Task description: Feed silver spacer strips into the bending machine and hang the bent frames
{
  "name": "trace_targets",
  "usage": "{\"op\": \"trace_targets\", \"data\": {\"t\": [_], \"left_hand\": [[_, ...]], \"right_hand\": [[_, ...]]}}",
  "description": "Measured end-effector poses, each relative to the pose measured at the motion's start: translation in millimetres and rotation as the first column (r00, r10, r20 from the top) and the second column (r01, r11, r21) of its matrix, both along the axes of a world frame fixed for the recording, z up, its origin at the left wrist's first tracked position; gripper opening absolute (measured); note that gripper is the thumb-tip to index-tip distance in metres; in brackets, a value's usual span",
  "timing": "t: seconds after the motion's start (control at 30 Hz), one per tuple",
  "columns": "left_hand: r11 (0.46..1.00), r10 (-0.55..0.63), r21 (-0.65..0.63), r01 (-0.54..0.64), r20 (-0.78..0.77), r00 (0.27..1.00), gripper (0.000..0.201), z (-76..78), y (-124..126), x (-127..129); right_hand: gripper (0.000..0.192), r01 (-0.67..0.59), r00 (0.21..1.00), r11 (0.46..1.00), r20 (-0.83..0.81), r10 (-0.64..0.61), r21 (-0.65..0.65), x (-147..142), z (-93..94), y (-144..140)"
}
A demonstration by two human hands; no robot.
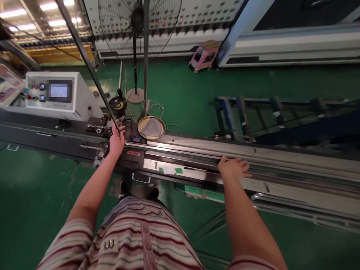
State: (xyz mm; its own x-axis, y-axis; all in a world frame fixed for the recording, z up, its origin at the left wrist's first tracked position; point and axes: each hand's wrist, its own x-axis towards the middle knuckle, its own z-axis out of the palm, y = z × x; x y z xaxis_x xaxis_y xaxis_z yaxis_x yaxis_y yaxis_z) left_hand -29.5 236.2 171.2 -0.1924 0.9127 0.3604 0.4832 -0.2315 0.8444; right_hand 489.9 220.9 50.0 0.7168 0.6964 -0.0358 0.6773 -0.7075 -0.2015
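My left hand grips the lower end of a long thin dark bar that slants up to the upper left, right at the machine head. My right hand lies flat, fingers spread, on the long metal rail of the machine bed, holding nothing. A round brass pan with a grey cloth in it sits just right of my left hand. I stand close to the rail, in a striped shirt.
A white control box with a screen stands at the left. Behind the machine are a standing fan, a pink stool and a blue trolley frame on the green floor. Large white machines line the back.
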Motion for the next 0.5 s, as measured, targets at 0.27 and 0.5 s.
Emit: {"op": "trace_targets", "data": {"t": [0.27,0.5], "left_hand": [[0.997,0.079,0.009,-0.079,0.025,0.997,0.069,1.6,-1.5,-130.1],[0.985,0.173,-0.005,-0.175,-0.100,0.980,0.065,11.9,0.6,-236.3]], "right_hand": [[0.068,-0.138,0.988,0.990,0.076,0.136,0.024,-136.3,9.7,-1.5],[0.068,-0.309,0.948,0.949,0.101,0.302,0.063,-239.4,10.9,-6.2]]}}
